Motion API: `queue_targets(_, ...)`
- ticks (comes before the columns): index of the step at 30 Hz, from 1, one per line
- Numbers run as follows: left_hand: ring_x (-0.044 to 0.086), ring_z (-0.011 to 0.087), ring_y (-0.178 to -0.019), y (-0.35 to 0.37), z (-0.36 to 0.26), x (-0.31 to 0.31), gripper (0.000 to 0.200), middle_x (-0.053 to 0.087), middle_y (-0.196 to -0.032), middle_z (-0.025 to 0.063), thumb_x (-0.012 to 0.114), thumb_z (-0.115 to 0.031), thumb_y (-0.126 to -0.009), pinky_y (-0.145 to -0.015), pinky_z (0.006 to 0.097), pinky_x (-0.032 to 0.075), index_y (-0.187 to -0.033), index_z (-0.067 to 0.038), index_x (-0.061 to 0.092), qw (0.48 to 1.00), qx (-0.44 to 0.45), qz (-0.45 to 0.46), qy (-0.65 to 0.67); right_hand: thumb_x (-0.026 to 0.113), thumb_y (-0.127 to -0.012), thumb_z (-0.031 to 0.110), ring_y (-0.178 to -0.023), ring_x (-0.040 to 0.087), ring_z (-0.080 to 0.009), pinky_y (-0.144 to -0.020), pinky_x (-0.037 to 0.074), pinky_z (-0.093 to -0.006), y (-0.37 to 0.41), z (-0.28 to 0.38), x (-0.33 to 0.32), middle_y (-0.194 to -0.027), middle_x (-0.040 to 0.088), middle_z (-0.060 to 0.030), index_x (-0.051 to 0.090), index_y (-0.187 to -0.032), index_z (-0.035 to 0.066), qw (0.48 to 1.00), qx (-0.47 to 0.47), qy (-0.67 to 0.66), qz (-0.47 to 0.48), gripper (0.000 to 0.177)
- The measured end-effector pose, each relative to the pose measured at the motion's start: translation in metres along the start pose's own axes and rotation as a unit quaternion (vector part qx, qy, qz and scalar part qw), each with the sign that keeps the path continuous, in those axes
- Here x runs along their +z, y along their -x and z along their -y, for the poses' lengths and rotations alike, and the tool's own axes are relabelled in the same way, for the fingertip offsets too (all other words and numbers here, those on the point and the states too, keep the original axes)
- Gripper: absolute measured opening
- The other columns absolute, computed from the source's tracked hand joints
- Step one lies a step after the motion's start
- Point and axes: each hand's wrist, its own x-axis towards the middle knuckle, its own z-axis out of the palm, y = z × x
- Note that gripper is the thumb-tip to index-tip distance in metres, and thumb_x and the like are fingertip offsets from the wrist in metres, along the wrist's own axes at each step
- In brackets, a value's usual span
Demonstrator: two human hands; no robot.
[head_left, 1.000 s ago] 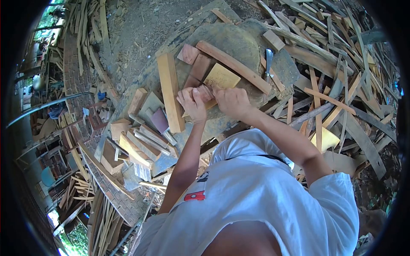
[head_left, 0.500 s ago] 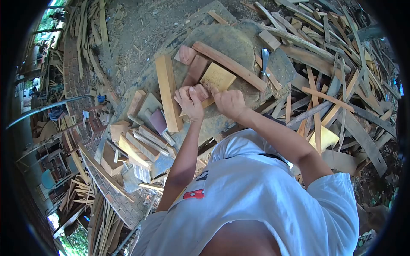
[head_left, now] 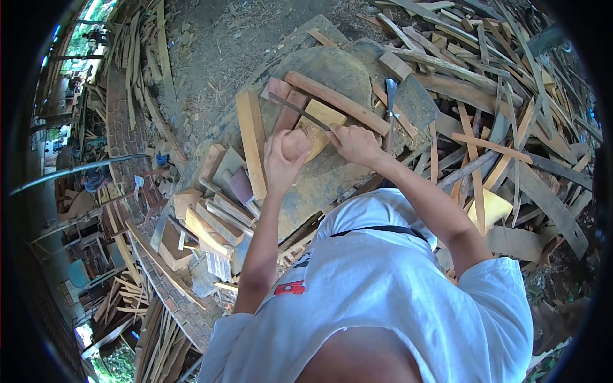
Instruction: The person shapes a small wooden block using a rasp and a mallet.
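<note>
My left hand (head_left: 281, 167) is closed around a reddish wooden block (head_left: 295, 144), its rounded face turned up. My right hand (head_left: 359, 147) grips one end of a long, thin dark file (head_left: 299, 111), which points up and left, apart from the block. Beneath the file lies a yellow wooden board (head_left: 327, 113) sprinkled with sawdust. Beside it are a flat reddish plank (head_left: 291, 110) and a long reddish bar (head_left: 338, 102). A pale square beam (head_left: 251, 145) lies just left of my left hand.
All this rests on a worn stone-like slab (head_left: 348, 71). A blue-and-metal tool (head_left: 391, 96) lies at its right. Wood offcuts and a purple sanding block (head_left: 241, 186) crowd the lower left. Heaped scrap wood (head_left: 485, 153) fills the right side.
The file now shows in full, raised across the yellow board. My right hand has moved slightly right, and my left hand has turned the reddish block, lifting it and shifting slightly left.
</note>
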Motion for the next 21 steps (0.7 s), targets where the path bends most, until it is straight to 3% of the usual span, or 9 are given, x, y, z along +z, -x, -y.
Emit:
queue_targets(2,0.052,0.031,-0.106,0.007,-0.02,-0.005,0.066,0.049,-0.118,0.013,0.08,-0.015,-0.066,-0.089,0.0414,0.045,-0.121,-0.004,0.044,0.998,-0.013,-0.013,0.062,0.044,-0.093,0.034,-0.074,0.064,-0.0379,-0.065,0.051,-0.0491,0.005,-0.003,0.0,-0.078,0.065,-0.0202,0.06,-0.1,0.006,1.0,0.006,-0.003,-0.005,0.033)
queue_targets(4,0.052,0.0245,-0.108,0.014,-0.038,-0.011,0.073,0.048,-0.12,0.0122,0.08,-0.004,-0.064,-0.091,0.037,0.046,-0.123,-0.004,0.038,0.932,-0.082,-0.056,0.348,0.044,-0.093,0.034,-0.074,0.064,-0.0381,-0.065,0.051,-0.0493,0.005,-0.007,0.002,-0.078,0.065,-0.0204,0.06,-0.101,0.006,1.0,0.002,-0.006,-0.005,0.033)
queue_targets(8,0.048,0.0224,-0.114,0.021,-0.075,-0.033,0.075,0.047,-0.122,0.0147,0.077,0.004,-0.065,-0.098,0.0361,0.041,-0.124,-0.005,0.032,0.922,-0.055,-0.085,0.373,0.043,-0.094,0.035,-0.074,0.064,-0.0393,-0.065,0.051,-0.0498,0.004,-0.016,0.008,-0.077,0.064,-0.0216,0.058,-0.098,0.004,0.999,0.014,0.009,0.03,0.035)
queue_targets(11,0.049,0.022,-0.113,0.022,-0.089,-0.042,0.078,0.048,-0.119,0.0132,0.079,0.003,-0.062,-0.098,0.034,0.042,-0.125,-0.005,0.034,0.933,0.062,-0.126,0.331,0.042,-0.094,0.037,-0.072,0.063,-0.0406,-0.063,0.05,-0.0505,0.004,-0.022,0.013,-0.076,0.064,-0.0226,0.058,-0.097,0.004,0.999,0.027,0.001,0.029,0.037)
queue_targets(15,0.049,0.0215,-0.112,0.029,-0.089,-0.052,0.076,0.044,-0.123,0.0131,0.082,-0.002,-0.061,-0.093,0.0324,0.044,-0.124,-0.004,0.039,0.955,0.049,-0.124,0.265,0.041,-0.095,0.037,-0.07,0.063,-0.0421,-0.062,0.05,-0.0513,0.003,-0.027,0.019,-0.074,0.063,-0.0235,0.056,-0.1,0.005,0.999,0.036,0.007,0.028,0.036)
queue_targets(18,0.053,0.0225,-0.108,0.029,-0.092,-0.056,0.074,0.047,-0.119,0.0132,0.081,-0.002,-0.061,-0.092,0.0346,0.047,-0.125,-0.004,0.042,0.926,0.005,-0.095,0.364,0.041,-0.095,0.037,-0.07,0.062,-0.0424,-0.062,0.05,-0.0516,0.004,-0.027,0.017,-0.073,0.063,-0.0238,0.055,-0.102,0.006,0.999,0.034,-0.001,0.016,0.034)
queue_targets(20,0.056,0.0259,-0.106,0.028,-0.104,-0.067,0.076,0.05,-0.114,0.0146,0.078,-0.007,-0.064,-0.088,0.0419,0.052,-0.129,-0.006,0.039,0.75,-0.101,-0.046,0.652,0.041,-0.095,0.037,-0.07,0.062,-0.0426,-0.062,0.05,-0.052,0.004,-0.029,0.017,-0.073,0.063,-0.0238,0.054,-0.103,0.007,0.999,0.03,0.003,0.019,0.034)
queue_targets(21,0.056,0.0259,-0.106,0.029,-0.103,-0.07,0.076,0.05,-0.114,0.0146,0.078,-0.007,-0.064,-0.088,0.0419,0.052,-0.129,-0.006,0.039,0.754,-0.101,-0.05,0.647,0.041,-0.095,0.037,-0.07,0.062,-0.0427,-0.062,0.05,-0.0524,0.004,-0.029,0.018,-0.074,0.063,-0.0239,0.053,-0.103,0.007,0.999,0.029,0.007,0.021,0.033)
